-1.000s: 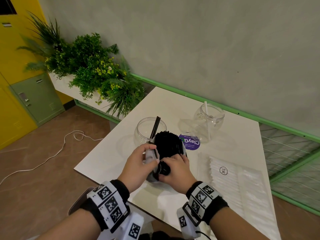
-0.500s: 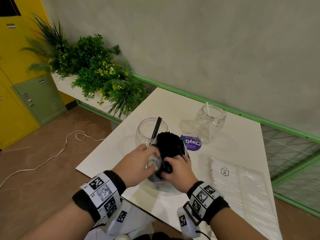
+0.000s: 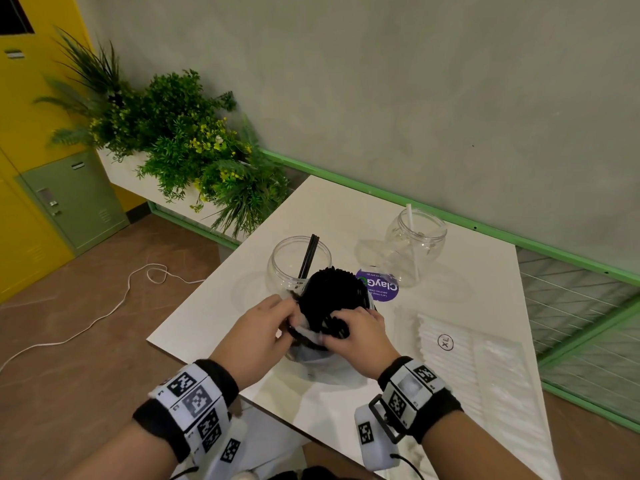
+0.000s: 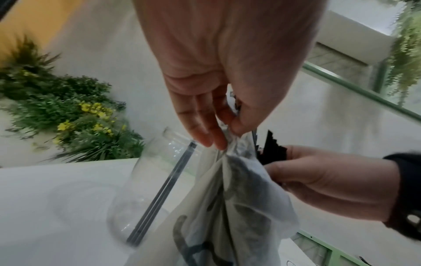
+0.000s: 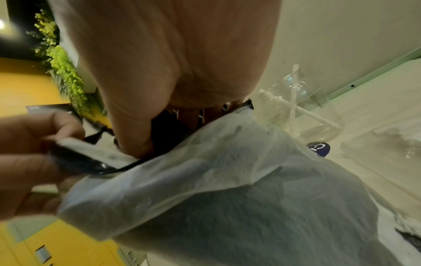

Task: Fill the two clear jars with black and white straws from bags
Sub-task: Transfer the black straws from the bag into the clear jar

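Observation:
A translucent bag of black straws (image 3: 332,296) stands near the table's front edge, its mouth open upward. My left hand (image 3: 273,320) pinches the bag's rim (image 4: 227,144) between thumb and fingers. My right hand (image 3: 349,327) reaches into the mouth, fingers curled round a few black straws (image 5: 168,124). Just behind the bag, the left clear jar (image 3: 299,261) holds two black straws (image 4: 164,189). Further right, the other clear jar (image 3: 415,247) holds one white straw (image 5: 293,100). A flat bag of white straws (image 3: 467,368) lies to the right of my hands.
A round purple sticker (image 3: 379,289) lies on the white table (image 3: 346,209) between the jars. Green plants (image 3: 194,150) stand beyond the table's left corner. A green rail runs along the wall behind, and a white cable lies on the floor at left.
My left hand has slid its grip along the bag's rim and its wrist has turned outward. The right hand has stayed at the bag's mouth among the black straws.

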`<state>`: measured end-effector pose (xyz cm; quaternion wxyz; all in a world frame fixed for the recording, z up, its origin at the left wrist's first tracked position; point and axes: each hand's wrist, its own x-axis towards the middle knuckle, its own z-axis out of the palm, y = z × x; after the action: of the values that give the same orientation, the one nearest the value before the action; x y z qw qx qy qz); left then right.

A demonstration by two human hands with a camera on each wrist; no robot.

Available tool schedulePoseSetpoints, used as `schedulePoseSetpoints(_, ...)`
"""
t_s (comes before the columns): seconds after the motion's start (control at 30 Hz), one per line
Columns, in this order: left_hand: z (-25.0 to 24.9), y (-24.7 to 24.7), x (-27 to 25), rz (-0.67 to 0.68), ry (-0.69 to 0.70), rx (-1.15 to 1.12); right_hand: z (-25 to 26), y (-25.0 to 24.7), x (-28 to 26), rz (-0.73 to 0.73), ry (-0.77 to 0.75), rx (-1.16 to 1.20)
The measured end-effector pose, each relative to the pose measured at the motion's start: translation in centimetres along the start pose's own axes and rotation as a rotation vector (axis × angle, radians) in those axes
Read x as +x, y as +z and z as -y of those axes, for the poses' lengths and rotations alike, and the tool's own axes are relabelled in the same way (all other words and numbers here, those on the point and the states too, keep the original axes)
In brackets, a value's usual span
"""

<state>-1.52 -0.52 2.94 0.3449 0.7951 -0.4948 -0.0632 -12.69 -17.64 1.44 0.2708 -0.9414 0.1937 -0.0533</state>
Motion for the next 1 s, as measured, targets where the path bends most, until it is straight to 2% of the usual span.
schedulePoseSetpoints(0.17, 0.3, 0.3, -1.4, -0.085, -0.129, -0.230, -0.2, -1.0, 0.1, -0.263, 0.009, 0.169)
schedulePoseSetpoints(0.27, 0.6, 1.3, -1.0, -0.186, -0.250, -0.242, -0.5, -1.4, 0.6, -0.385, 0.004, 0.176)
schedulePoseSetpoints(0.43, -0.9, 1.8, 0.7, -0.136, -0.759, -0.561, -0.6, -0.7, 0.3, -0.289, -0.002, 0.118)
schedulePoseSetpoints(0.57, -1.8, 1.5, 2.4, -0.101, -0.961, -0.823, -1.1, 0.4, -0.5, -0.276, 0.023, 0.083)
schedulePoseSetpoints(0.7, -1.6, 2.0, 3.2, -0.106, -0.995, -0.811, -1.1, 0.6, -1.0, -0.226, -0.043, 0.059)
schedulePoseSetpoints(0.77, -1.8, 1.9, 3.2, -0.081, -0.996, -0.832, -1.5, 0.5, -1.0, -0.255, -0.022, 0.080)
schedulePoseSetpoints(0.87, -1.9, 1.4, 2.5, 0.036, -0.990, -0.932, -2.4, -0.2, -0.8, -0.425, 0.003, 0.127)
schedulePoseSetpoints(0.93, -2.1, 1.0, 1.8, 0.155, -0.963, -0.911, -3.0, -0.9, -0.4, -0.548, -0.056, 0.074)
schedulePoseSetpoints(1.0, -2.3, 0.7, 1.3, 0.258, -0.943, -0.868, -3.6, -1.6, 0.1, -0.579, -0.100, -0.039)
